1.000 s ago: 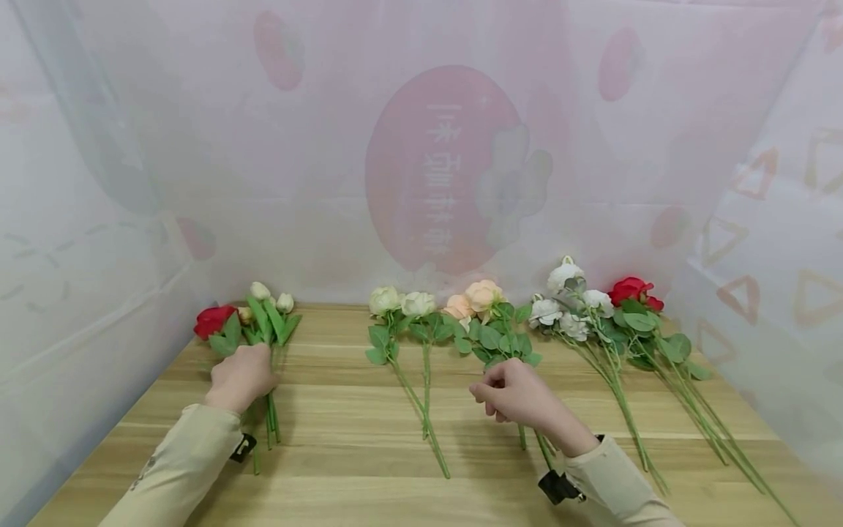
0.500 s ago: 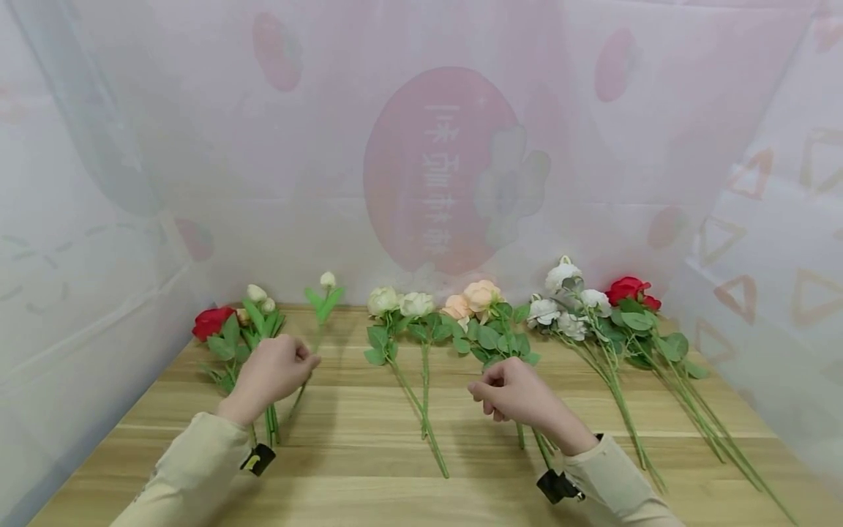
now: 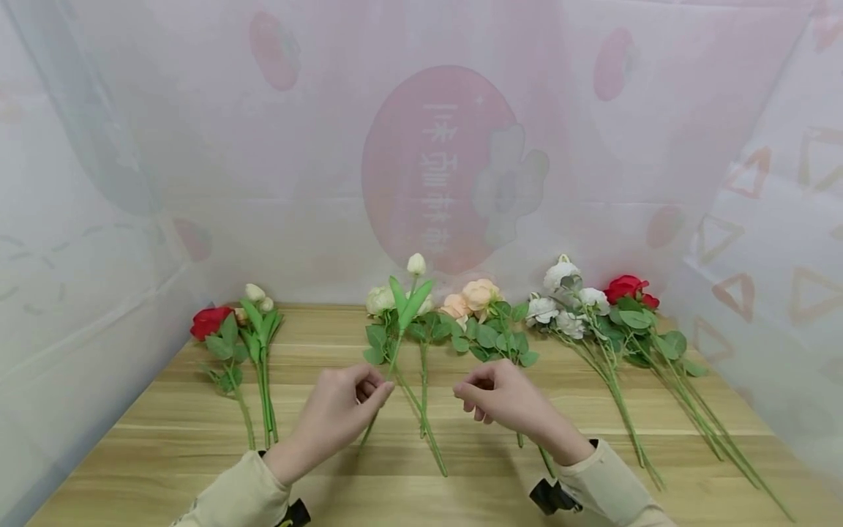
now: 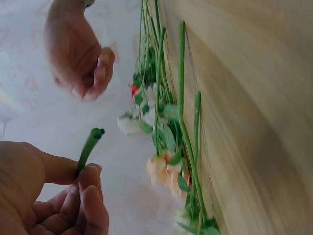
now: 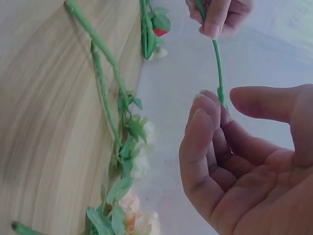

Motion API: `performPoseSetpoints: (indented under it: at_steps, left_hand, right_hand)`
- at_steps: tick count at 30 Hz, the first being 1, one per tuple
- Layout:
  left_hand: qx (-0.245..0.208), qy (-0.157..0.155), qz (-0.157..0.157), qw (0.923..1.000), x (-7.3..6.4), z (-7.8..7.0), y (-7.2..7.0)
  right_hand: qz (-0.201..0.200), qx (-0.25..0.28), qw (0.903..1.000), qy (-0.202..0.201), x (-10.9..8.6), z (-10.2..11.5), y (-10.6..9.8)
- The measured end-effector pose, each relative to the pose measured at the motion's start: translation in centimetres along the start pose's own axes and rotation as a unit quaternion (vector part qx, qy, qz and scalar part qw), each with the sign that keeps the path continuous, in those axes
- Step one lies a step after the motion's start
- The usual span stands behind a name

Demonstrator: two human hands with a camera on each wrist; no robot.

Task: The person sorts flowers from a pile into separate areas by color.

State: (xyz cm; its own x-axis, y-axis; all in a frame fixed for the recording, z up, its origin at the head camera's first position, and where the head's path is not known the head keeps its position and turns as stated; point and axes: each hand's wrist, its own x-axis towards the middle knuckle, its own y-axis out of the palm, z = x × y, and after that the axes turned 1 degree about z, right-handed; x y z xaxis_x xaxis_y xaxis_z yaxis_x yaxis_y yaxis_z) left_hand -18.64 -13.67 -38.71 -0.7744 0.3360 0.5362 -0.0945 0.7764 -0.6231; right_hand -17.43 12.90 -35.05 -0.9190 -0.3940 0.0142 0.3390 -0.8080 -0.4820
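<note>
Holding single white tulip in left hand, grasped by its stem, pinched between thumb and fingers. Raised above worktop: in head view, with bloom at about 1 o'clock from left hand, stem running down toward 7. Dark at the cut tip, per left wrist view.

Released, fingers loosely curled, thumb apart from fingertips: right hand, at 3 o'clock from left hand, well apart from it in head view.

Lying on worktop, same view:
- At 10 o'clock from left hand: red rose, just beside bunch of white tulips toward 11.
- At 1 o'clock, behind held tulip and partly hidden by it: pale roses, with stems crossing.
- At 11 o'clock from right hand: peach roses, stems partly behind right hand.
- At 1 o'clock from right hand: white flowers.
- Between 1 and 2, just beside those: red flowers.

Upright at 12, beyond all: printed pink backdrop.
</note>
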Motion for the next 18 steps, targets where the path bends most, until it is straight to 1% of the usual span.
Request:
performPoseSetpoints:
  at_steps: [3, 9, 13, 18]
  left_hand:
    - [-0.026, 0.025, 0.000, 0.9994, -0.4, -0.9, 0.6]
    - [-0.046, 0.067, 0.003, 0.9967, -1.1, -2.1, 1.2]
    - [-0.047, 0.089, 0.005, 0.9949, -1.4, -2.4, 1.5]
    - [-0.040, 0.109, -0.001, 0.9932, -1.4, -2.6, 1.7]
  right_hand:
    - [0.002, 0.019, 0.9998, -0.011, 0.0, 0.4, 0.6]
    - [0.004, 0.069, 0.9971, -0.031, 0.0, 1.0, 2.2]
    - [-0.012, 0.089, 0.9954, -0.035, 0.1, 1.3, 3.0]
    - [-0.034, 0.093, 0.9943, -0.039, 0.6, 1.5, 3.7]
